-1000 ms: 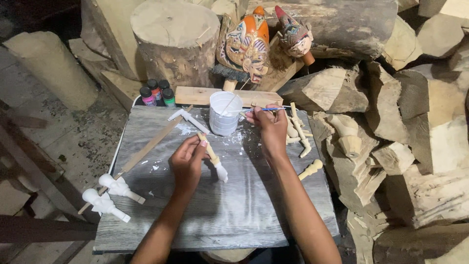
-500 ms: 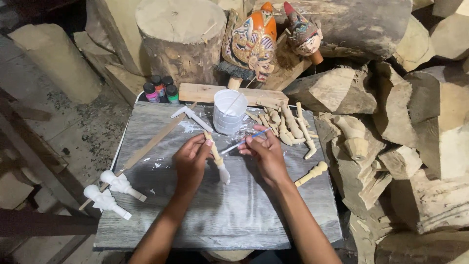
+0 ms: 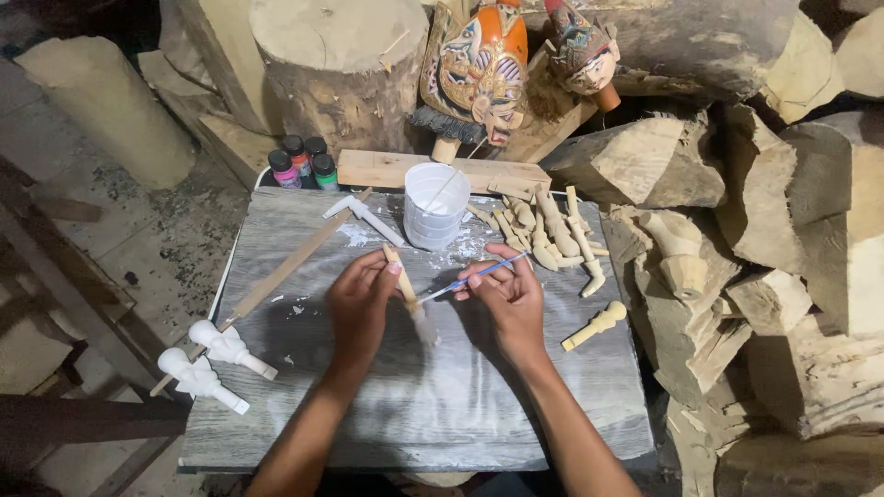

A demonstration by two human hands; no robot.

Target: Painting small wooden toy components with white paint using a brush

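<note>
Brush (image 3: 471, 279) pinched in right hand (image 3: 508, 301), tip meeting the wooden puppet arm (image 3: 408, 293) gripped by left hand (image 3: 361, 304), just below the white paint cup (image 3: 436, 206); short, light strokes suit.

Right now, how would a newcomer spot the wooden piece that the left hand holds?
Start at the white cup on the grey board. Just below it, the left hand pinches a slim wooden stick, partly white, the only one off the board.

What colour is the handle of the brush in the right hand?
Light blue; the brush in the right hand shows in the head view.
</note>
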